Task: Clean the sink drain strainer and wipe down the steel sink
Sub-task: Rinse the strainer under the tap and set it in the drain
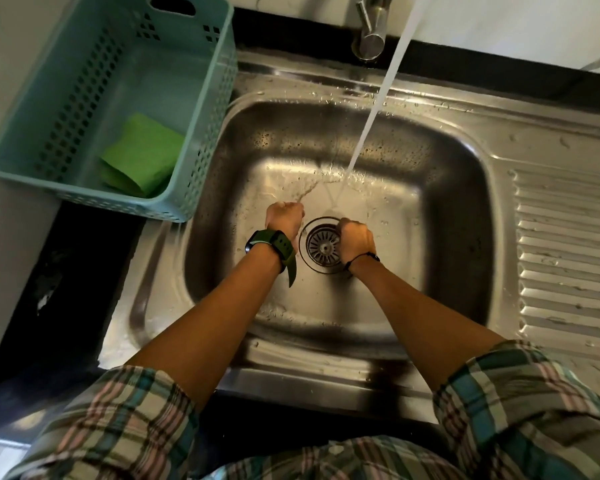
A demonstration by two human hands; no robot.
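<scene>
Sitting in the drain hole at the bottom centre of the basin, one drain strainer [323,244] shows its slotted metal face w/ a small centre knob. It lies between the two hands: right hand [356,240] touches its right edge, fingers curled down over the rim; whether they actually grip the strainer can't be told, as fingertips are hidden. Left hand [284,220] is just beside the strainer's upper left, closed into a loose fist, knuckles down toward the basin floor; nothing visible in it, but the palm side is hidden.

One steel sink [440,188], wet, droplets on rim & walls. One stream of water [374,109] falls from above and lands on the basin floor just behind the strainer, between the hands, spreading out in a thin sheet. One tap [369,32] stands at the back rim. One ribbed drainboard [568,258] on the right side, also spotted w/ water.

Left wrist carries one watch [269,244] w/ dark green strap; right wrist has one thin dark band [364,257]. Both plaid sleeves are pushed up above the elbows.

Left of the sink, one pale teal plastic basket [84,109] sits on the counter, its corner overlapping the sink rim. Inside: one green cloth [142,154], folded, in the near corner.
</scene>
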